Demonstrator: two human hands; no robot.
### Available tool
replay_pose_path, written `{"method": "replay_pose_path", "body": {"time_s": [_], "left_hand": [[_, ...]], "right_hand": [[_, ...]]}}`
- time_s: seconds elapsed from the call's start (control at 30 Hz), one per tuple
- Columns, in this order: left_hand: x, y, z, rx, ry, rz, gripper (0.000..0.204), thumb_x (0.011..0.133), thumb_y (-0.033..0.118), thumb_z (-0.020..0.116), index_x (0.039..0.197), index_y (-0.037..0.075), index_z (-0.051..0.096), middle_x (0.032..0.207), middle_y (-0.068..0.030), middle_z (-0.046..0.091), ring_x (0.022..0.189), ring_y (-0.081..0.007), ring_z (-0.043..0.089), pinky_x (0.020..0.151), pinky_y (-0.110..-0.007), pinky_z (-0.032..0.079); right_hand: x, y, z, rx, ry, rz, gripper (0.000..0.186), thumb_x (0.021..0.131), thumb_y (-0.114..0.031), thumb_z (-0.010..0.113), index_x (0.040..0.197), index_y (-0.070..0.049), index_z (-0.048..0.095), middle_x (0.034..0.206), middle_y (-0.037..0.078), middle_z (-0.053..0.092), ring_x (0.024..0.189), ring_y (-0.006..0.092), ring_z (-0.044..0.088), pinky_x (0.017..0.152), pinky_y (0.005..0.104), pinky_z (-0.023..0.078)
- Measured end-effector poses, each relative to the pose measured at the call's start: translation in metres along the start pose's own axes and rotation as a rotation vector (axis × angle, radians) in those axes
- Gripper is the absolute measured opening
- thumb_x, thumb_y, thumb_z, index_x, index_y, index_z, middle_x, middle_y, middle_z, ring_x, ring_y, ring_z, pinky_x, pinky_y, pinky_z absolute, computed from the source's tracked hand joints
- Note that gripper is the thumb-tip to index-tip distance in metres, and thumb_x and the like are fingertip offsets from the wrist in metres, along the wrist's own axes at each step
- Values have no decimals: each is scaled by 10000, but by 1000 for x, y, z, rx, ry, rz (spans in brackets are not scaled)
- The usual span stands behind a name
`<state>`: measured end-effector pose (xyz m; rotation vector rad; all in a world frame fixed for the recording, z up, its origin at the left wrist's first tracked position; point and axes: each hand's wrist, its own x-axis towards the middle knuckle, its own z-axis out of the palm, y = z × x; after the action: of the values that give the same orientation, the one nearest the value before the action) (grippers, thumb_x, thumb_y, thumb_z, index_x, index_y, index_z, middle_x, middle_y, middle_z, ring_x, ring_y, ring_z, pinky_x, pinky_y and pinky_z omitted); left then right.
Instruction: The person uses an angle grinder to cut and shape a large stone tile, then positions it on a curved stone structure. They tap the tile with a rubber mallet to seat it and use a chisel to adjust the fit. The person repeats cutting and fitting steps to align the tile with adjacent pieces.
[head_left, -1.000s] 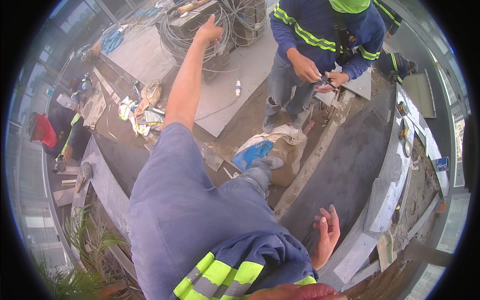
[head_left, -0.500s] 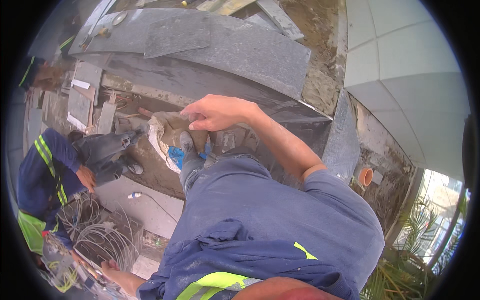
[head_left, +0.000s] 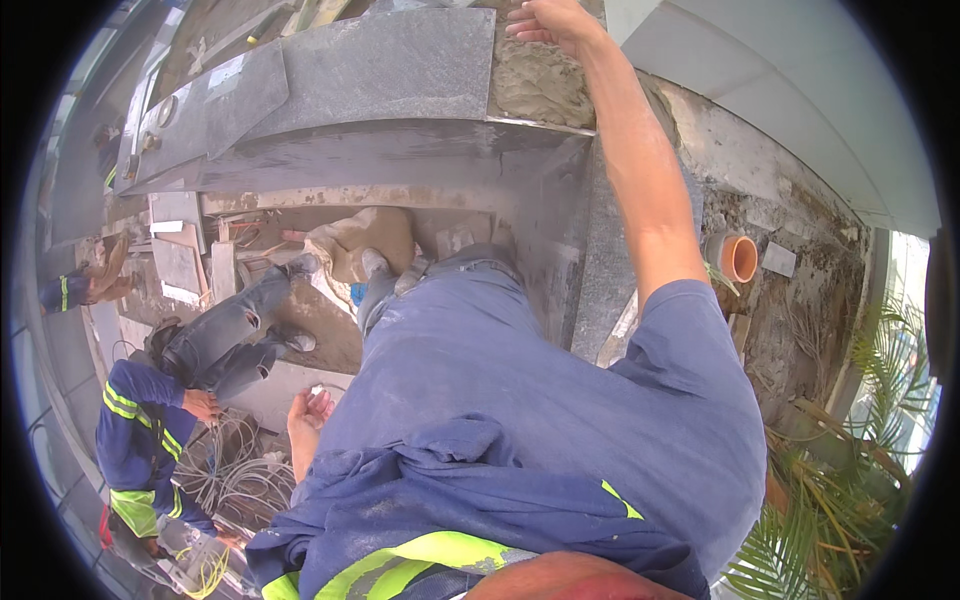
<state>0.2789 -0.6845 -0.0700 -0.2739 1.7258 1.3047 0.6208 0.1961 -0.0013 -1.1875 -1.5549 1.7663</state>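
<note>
My right hand [head_left: 548, 25] is raised at the top, over wet grey mortar [head_left: 540, 85] beside a long grey stone slab [head_left: 390, 65], its fingers loosely bent and apart with nothing visible in them. At lower left my left hand [head_left: 307, 415] hangs beside my body, fingers slightly curled and apart; a small white connector [head_left: 320, 388] shows just behind it. Below my body lies a sack of sand [head_left: 365, 240] with a bit of blue, beside my boot.
A co-worker in reflective clothing [head_left: 150, 440] is at lower left among coiled cables [head_left: 225, 470]; another person [head_left: 70, 292] is farther left. An orange pipe [head_left: 738, 258] stands at right, above palm fronds [head_left: 830, 500]. Pale wall panels [head_left: 790, 100] edge the upper right.
My view has swung round toward the stone ledge. My right hand has risen to the top of the view over the mortar; my left hand, earlier stretched toward the cables, is down beside my body.
</note>
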Motion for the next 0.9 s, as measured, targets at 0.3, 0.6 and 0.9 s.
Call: {"method": "replay_pose_path", "body": {"time_s": [0.3,0.6,0.9], "left_hand": [[-9,4,-133,-218,652,-188,723,1065,325,718,1607,-2,369,1308,-180,706,1078,-357,787,932,-543,643],[-11,75,-60,-78,787,97,676,1032,477,739,1524,28,625,1454,-229,698,1152,-359,761,1004,-559,587],[-70,83,-111,-298,1263,499,1128,998,446,835,1754,-72,176,1694,-285,495,1419,-327,639,1119,-465,548]], "right_hand": [[-48,-63,47,-415,-119,-165,449,1134,-221,573,1517,0,648,1387,174,748,1035,246,813,890,335,650],[-83,-116,97,-659,-729,-238,392,1134,-334,648,1405,-92,797,935,-15,571,794,95,522,691,267,410],[-105,-132,318,-684,-1106,-260,546,1129,-423,680,1459,12,687,1298,153,791,891,148,755,697,281,559]]}}
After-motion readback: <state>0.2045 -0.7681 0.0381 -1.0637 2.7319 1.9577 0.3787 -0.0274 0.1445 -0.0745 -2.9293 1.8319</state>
